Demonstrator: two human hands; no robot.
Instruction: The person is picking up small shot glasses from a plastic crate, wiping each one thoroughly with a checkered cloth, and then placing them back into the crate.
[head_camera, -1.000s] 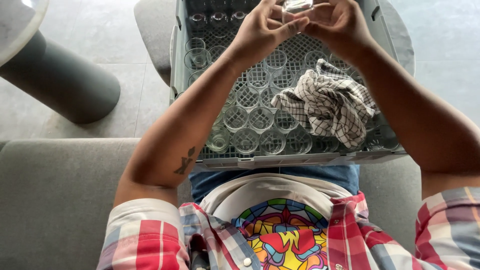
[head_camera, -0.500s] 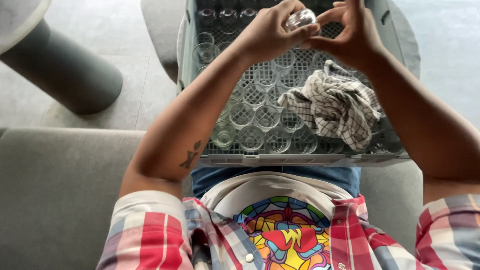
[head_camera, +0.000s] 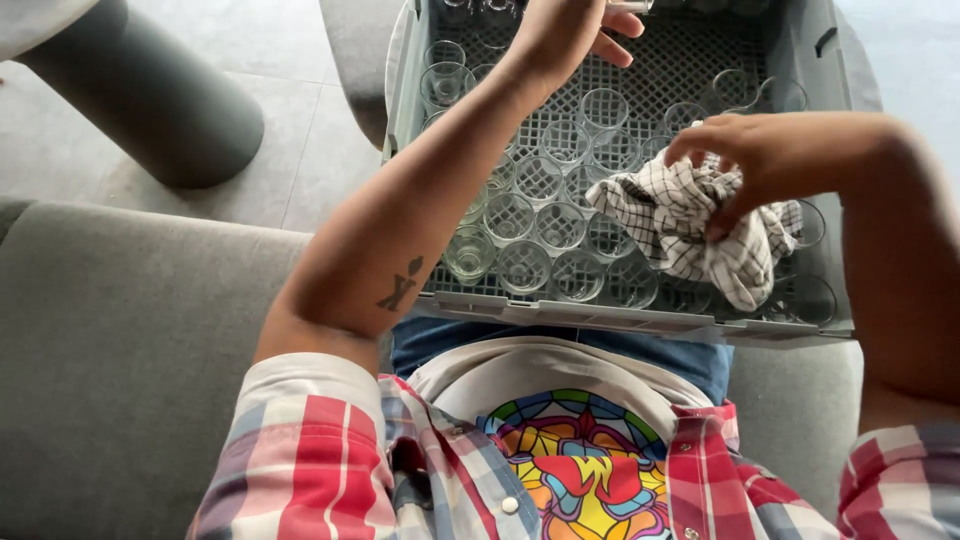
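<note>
A grey plastic rack rests on my lap, with several small clear glasses standing upright in its grid. My left hand reaches to the far side of the rack and is closed around a small clear glass that is mostly cut off by the top edge of the view. My right hand pinches a crumpled black-and-white checked cloth, which lies over the glasses at the rack's right side. The two hands are well apart.
I sit on a grey upholstered seat. A round dark grey table pedestal stands on the tiled floor at the upper left. Another grey seat lies beyond the rack.
The hands, together at the far side around a glass and cloth, have separated. My right hand came down to the rack's right with the cloth; my left stayed far with the glass.
</note>
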